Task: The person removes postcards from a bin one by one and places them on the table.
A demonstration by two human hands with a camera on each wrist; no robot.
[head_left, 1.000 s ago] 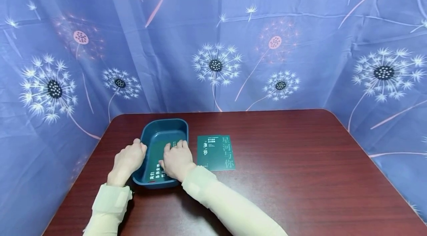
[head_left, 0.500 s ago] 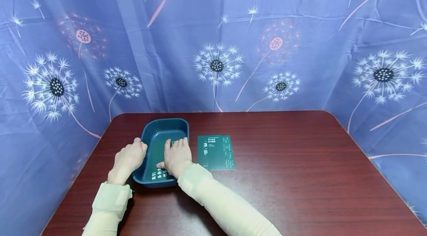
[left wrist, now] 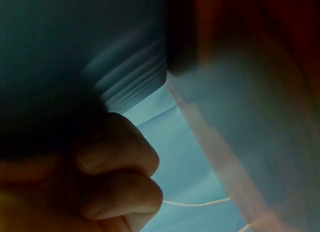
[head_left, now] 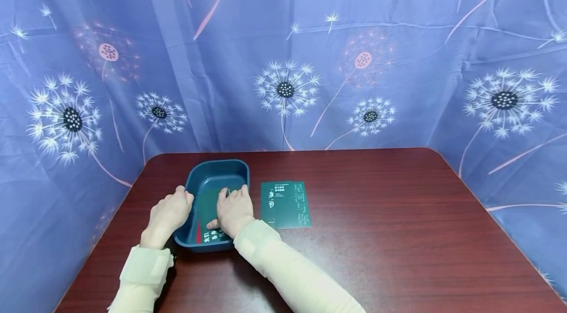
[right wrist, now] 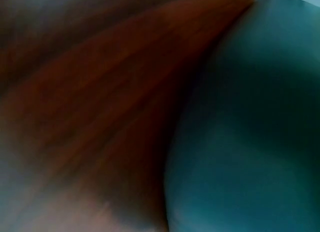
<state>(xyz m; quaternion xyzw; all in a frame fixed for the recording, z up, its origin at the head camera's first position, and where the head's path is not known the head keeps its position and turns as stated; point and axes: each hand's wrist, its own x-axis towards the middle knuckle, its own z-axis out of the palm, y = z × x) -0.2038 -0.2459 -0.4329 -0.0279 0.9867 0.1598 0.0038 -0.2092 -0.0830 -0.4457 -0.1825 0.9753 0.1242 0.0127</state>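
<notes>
In the head view my left hand grips the left rim of a dark blue plastic basin. Its curled fingers also show beneath the basin's side in the left wrist view. My right hand reaches into the basin, fingers spread, resting on a dark green card with white Chinese characters. The fingertips farthest right lie near the basin's right wall, and their contact is hidden. A narrow red wedge shows beside the card's lower left edge.
A second green item, a square card or booklet with Chinese lettering, lies right of the basin on the reddish-brown wooden table. A blue curtain with dandelion prints hangs behind and at both sides. Both wrist views are dark and blurred.
The card in the basin has shifted slightly right and turned, widening the red wedge at its lower left. My right hand's fingers have spread a little. The left hand stays on the rim.
</notes>
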